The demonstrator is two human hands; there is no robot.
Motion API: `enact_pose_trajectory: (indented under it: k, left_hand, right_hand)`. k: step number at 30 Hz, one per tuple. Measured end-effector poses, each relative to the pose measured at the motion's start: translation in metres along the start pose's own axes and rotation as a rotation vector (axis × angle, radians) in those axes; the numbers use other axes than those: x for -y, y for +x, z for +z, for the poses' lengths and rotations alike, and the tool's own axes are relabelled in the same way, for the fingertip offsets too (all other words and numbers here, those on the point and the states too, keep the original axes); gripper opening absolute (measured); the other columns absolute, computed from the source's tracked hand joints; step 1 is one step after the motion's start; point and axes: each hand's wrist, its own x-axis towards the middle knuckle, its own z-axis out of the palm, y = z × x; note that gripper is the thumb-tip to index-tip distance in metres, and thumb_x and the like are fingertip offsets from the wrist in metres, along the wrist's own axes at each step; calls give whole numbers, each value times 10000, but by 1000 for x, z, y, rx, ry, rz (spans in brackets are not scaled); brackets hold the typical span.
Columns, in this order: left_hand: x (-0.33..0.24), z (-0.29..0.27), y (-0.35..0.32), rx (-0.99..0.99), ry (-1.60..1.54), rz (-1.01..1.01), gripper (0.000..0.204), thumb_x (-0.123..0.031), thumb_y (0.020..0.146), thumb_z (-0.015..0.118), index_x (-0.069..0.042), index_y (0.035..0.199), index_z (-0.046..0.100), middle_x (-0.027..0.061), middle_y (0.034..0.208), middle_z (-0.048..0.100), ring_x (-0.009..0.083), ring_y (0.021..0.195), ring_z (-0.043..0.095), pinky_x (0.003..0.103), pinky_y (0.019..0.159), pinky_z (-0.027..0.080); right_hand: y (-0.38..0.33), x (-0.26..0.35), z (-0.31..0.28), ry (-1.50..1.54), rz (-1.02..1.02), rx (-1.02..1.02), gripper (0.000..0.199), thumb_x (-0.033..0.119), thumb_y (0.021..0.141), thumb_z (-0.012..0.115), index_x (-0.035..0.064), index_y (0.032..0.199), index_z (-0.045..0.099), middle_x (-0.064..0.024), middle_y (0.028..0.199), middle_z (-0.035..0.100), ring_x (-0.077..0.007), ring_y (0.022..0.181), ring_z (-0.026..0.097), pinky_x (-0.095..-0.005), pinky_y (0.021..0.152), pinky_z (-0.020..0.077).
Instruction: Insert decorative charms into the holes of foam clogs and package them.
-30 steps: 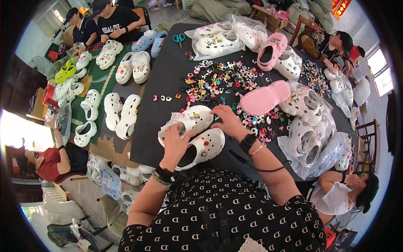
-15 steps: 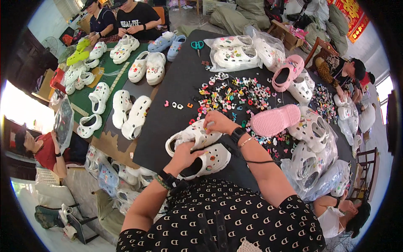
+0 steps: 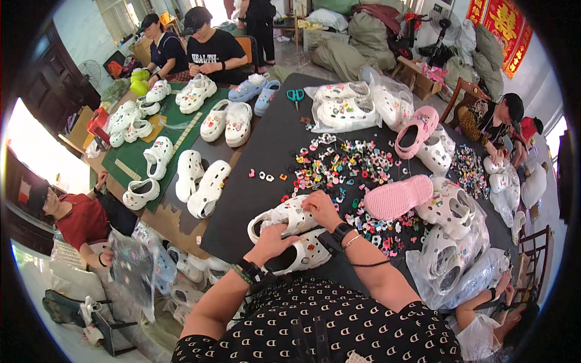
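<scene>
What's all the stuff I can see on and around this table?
white clogs: two, white with charms, table's near edge under the hands
shoe charms: a scattered heap, many colours, middle of the black table
pink clog: one, sole up, right of the hands
pink clog pair: far right of the charms
bagged clogs: several, white, in clear plastic, far side
scissors: one, teal handles, far edge
green mat: one, left, with loose white clogs
co-workers: several seated around
left hand: on the nearer clog
right hand: pressing the farther clog's top
</scene>
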Motion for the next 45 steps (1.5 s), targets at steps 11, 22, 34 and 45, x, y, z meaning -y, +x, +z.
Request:
enact_pose_trajectory:
  k: [11,22,34,45]
  left_hand:
    - [0,11,-13,-38,-35,-34,394,-369,823,672,14,913,650,216,861,657,397,827,634,453,742,497]
    - [-11,-7,-59,-131,389,114,644,-407,666,783,-59,1177,603,128,1154,597,276,1147,515,481,963,333]
    - [33,2,-38,-126,422,243,213,-198,764,679,-127,946,595,39,954,600,239,966,559,436,796,363]
    - [88,-116,-51,-460,444,-215,280,-268,721,715,-99,932,643,98,881,657,300,887,619,479,755,414]
  right_hand:
    - [7,6,10,-39,297,-294,91,62,818,565,24,780,639,-141,773,655,-349,764,631,-424,685,501]
    - [-62,24,-84,-74,388,-216,79,69,874,580,-5,876,607,-131,760,633,-244,646,634,-344,584,497]
    - [-195,17,-102,-670,417,-135,316,47,734,677,56,1039,597,-209,1280,473,-422,1212,398,-515,998,346]
    - [-225,42,-67,-610,507,-50,251,11,717,645,57,960,602,-203,1342,418,-411,1260,360,-546,1038,292]
